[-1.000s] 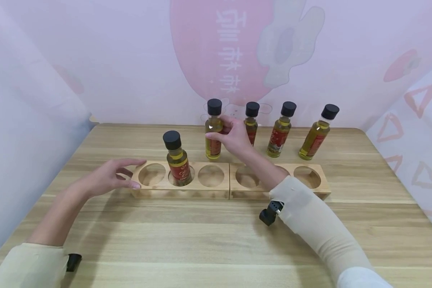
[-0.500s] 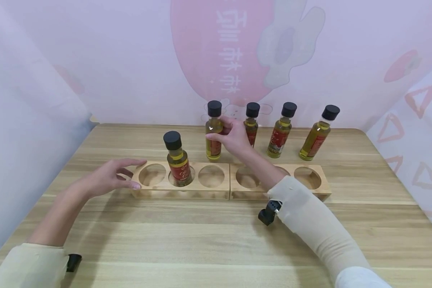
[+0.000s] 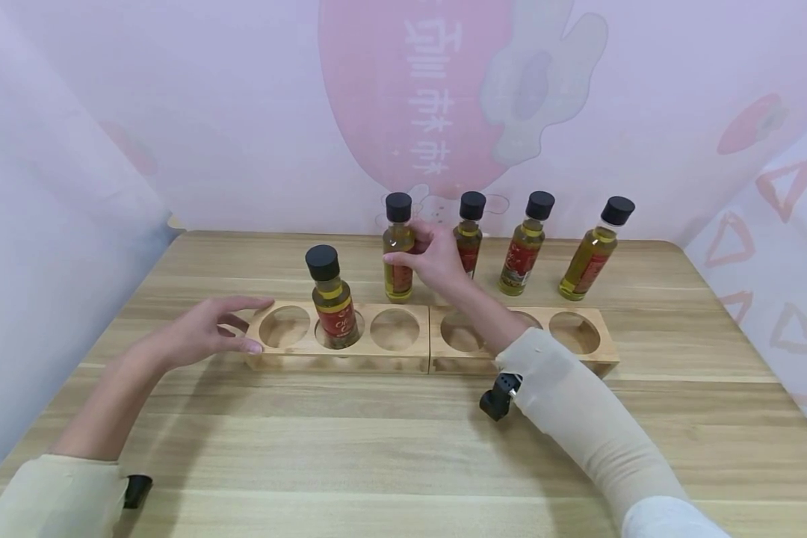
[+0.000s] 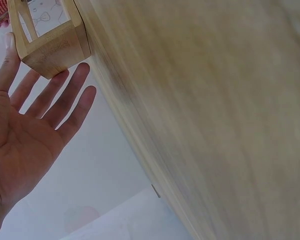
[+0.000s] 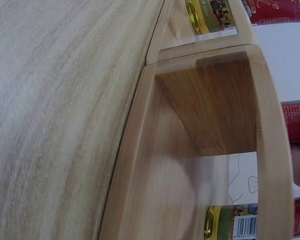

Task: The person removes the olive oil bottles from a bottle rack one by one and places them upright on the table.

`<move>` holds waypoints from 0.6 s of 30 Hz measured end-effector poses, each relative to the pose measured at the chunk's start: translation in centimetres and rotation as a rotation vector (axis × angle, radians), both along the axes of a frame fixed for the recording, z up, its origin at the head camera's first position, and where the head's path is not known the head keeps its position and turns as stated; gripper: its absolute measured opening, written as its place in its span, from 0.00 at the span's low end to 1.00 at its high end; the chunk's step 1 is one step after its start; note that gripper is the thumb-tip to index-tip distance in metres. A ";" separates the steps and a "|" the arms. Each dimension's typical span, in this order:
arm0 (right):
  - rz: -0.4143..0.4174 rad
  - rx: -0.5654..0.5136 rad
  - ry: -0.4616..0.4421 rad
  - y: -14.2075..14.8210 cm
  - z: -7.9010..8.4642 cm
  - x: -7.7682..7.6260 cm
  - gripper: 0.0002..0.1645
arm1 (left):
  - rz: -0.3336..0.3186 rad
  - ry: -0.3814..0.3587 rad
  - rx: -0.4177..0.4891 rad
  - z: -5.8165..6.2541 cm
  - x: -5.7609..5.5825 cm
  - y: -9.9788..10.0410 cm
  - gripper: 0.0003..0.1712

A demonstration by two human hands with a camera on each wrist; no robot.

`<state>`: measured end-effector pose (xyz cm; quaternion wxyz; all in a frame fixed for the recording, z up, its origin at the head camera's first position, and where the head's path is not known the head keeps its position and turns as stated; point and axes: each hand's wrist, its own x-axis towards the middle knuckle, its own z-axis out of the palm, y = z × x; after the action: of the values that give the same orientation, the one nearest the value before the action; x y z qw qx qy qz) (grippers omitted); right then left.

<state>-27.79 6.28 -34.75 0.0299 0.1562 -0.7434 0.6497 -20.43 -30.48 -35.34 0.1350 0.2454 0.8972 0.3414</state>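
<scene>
Two wooden bottle racks stand end to end, a left rack (image 3: 370, 364) and a right rack (image 3: 524, 363), with round holes on top. One olive oil bottle (image 3: 335, 317) with a black cap sits in the left rack's middle hole. My left hand (image 3: 205, 332) is at that rack's left end, thumb at the front corner and index fingertip at the back one; in the left wrist view its fingers (image 4: 65, 97) are spread and nearly straight. Behind the left rack, my right hand (image 3: 437, 258) pinches another olive oil bottle (image 3: 397, 269), upright, between thumb and fingers.
Behind the right rack stand three more oil bottles: one (image 3: 468, 243) partly behind my right hand, one in the middle (image 3: 521, 246), and one at the right (image 3: 592, 254). My right forearm crosses over the right rack. A printed curtain (image 3: 242, 149) hangs behind the table (image 3: 350, 448).
The bottle in my right hand has come slightly lower and nearer to the rack, the right forearm shifting a little left with it. My left hand and the other bottles have stayed put.
</scene>
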 end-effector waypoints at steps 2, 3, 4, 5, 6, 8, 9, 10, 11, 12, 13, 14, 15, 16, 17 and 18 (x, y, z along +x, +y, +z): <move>-0.004 0.004 -0.008 -0.1 -0.1 0.0 0.32 | 0.000 0.002 -0.002 0.0 0.0 0.0 0.42; -0.008 0.006 -0.015 -0.1 -0.1 0.0 0.32 | 0.000 0.003 -0.005 0.0 0.0 0.0 0.42; -0.011 0.010 -0.021 -0.2 -0.1 0.0 0.32 | 0.001 0.004 -0.007 0.0 0.0 0.0 0.42; -0.012 0.014 -0.023 -0.2 -0.2 0.0 0.32 | 0.002 0.004 -0.009 0.0 0.0 0.0 0.42; -0.015 0.018 -0.025 -0.2 -0.2 0.0 0.32 | 0.002 0.004 -0.011 0.0 0.0 0.0 0.42; -0.020 0.026 -0.027 -0.2 -0.2 0.0 0.32 | 0.002 0.005 -0.011 0.0 -0.1 0.0 0.42; -0.022 0.030 -0.026 -0.2 -0.2 0.0 0.32 | 0.001 0.007 -0.010 0.0 -0.1 0.0 0.42; -0.024 0.034 -0.027 -0.2 -0.3 0.0 0.32 | 0.001 0.007 -0.007 0.0 -0.1 0.0 0.42; -0.027 0.036 -0.027 -0.2 -0.3 0.0 0.32 | 0.000 0.007 -0.004 0.0 -0.1 0.0 0.42; -0.029 0.037 -0.029 -0.2 -0.3 0.0 0.32 | -0.001 0.007 -0.001 0.0 -0.1 0.0 0.42; -0.030 0.035 -0.031 -0.3 -0.4 0.0 0.32 | -0.001 0.007 0.002 -0.1 -0.1 0.0 0.42; -0.030 0.033 -0.034 -0.3 -0.4 0.0 0.32 | -0.001 0.007 0.005 -0.1 -0.1 0.0 0.42; -0.031 0.031 -0.036 -0.3 -0.4 -0.1 0.32 | -0.001 0.006 0.007 -0.1 -0.1 -0.1 0.42; -0.031 0.029 -0.040 -0.3 -0.4 -0.1 0.32 | -0.001 0.006 0.007 -0.1 -0.1 -0.1 0.42; -0.031 0.027 -0.043 -0.3 -0.5 -0.1 0.32 | -0.002 0.006 0.008 -0.1 -0.1 -0.1 0.42; -0.031 0.025 -0.045 -0.3 -0.5 -0.1 0.32 | -0.002 0.007 0.008 -0.1 -0.1 -0.1 0.42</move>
<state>-27.86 5.94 -35.23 0.0212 0.1302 -0.7542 0.6433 -20.54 -30.56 -35.46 0.1313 0.2479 0.8961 0.3440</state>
